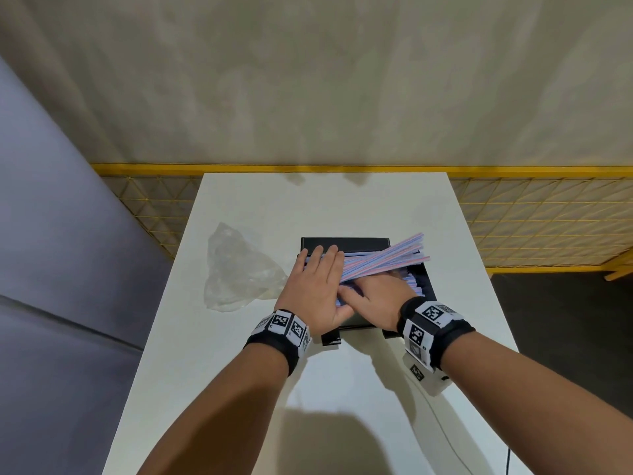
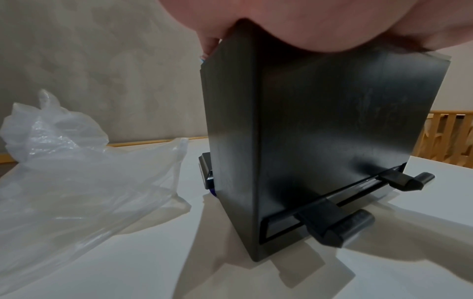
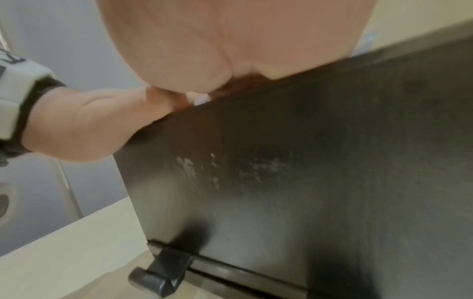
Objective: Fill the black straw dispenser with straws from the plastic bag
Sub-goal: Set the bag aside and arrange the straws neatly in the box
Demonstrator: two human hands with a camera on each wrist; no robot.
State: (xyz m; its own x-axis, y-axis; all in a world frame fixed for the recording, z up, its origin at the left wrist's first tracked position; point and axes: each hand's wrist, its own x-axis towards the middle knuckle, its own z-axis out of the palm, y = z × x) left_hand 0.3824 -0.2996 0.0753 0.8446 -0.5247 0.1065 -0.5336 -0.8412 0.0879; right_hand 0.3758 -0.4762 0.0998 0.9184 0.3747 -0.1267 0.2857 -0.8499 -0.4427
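The black straw dispenser (image 1: 346, 242) stands open-topped in the middle of the white table (image 1: 308, 200). A bundle of pink-and-blue striped straws (image 1: 387, 257) lies slanted across its top, with the ends sticking out past the right rim. My left hand (image 1: 317, 282) lies flat on the left ends of the straws, fingers straight. My right hand (image 1: 375, 296) rests flat on the straws inside the box, its fingertips partly hidden under the bundle. The crumpled clear plastic bag (image 1: 236, 269) lies left of the dispenser. From the left wrist, the dispenser's front (image 2: 320, 141) and the bag (image 2: 76, 172) show.
A yellow wire-mesh fence (image 1: 531, 221) runs behind and to the right of the table. A grey-blue panel (image 1: 51, 234) stands on the left. A thin cable (image 1: 445, 437) trails over the table's near right part. Two black levers (image 2: 340, 226) jut from the dispenser's base.
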